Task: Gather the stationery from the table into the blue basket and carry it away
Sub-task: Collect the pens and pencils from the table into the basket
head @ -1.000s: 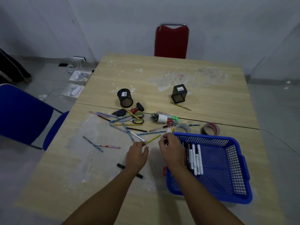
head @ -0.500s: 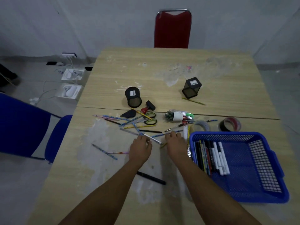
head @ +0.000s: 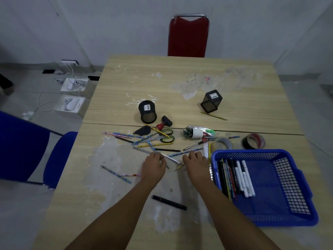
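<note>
The blue basket (head: 245, 151) stands at the table's near right, with several pens and markers (head: 236, 177) lying along its left side. My left hand (head: 153, 166) rests left of it, fingers curled on the end of a white pen (head: 171, 159). My right hand (head: 195, 165) lies flat beside the basket's left wall, fingers apart and touching a blue pencil (head: 187, 152). Beyond both hands lie scattered pencils (head: 144, 139), a metal ruler (head: 142, 149) and green-handled scissors (head: 166, 136). A black marker (head: 169, 204) lies between my forearms.
Further back stand a round black pen holder (head: 147, 111), a square one (head: 211, 101), a small potted plant on its side (head: 194, 133) and two tape rolls (head: 253, 141) (head: 221, 143). A loose pencil (head: 115, 174) lies left. A blue chair (head: 21, 147) stands left, a red chair (head: 188, 37) opposite.
My right hand has left the basket's edge and come down on the table left of it. My left hand has slid forward onto the white pen.
</note>
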